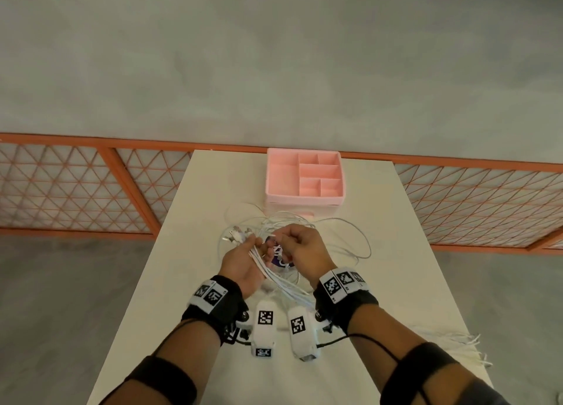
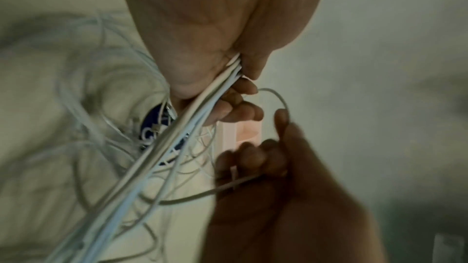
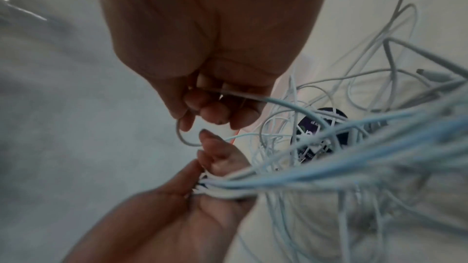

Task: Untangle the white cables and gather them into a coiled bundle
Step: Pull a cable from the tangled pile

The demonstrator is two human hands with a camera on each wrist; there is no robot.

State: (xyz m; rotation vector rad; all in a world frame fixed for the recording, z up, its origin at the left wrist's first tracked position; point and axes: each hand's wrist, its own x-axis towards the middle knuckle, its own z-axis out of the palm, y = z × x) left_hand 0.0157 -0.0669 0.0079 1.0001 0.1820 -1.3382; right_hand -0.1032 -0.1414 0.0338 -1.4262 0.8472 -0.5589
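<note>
From the head we look forward and down on the white rectangular desk [image 1: 380, 209]; both wrist views sit very near, sharing the thin white cables [image 2: 162, 147] [image 3: 354, 147] [image 1: 350, 240].

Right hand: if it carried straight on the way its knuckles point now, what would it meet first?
Most likely the left hand, just across a narrow gap, gripping the white cables. The right hand faces it while pinching one strand. Depth is unclear.
</note>
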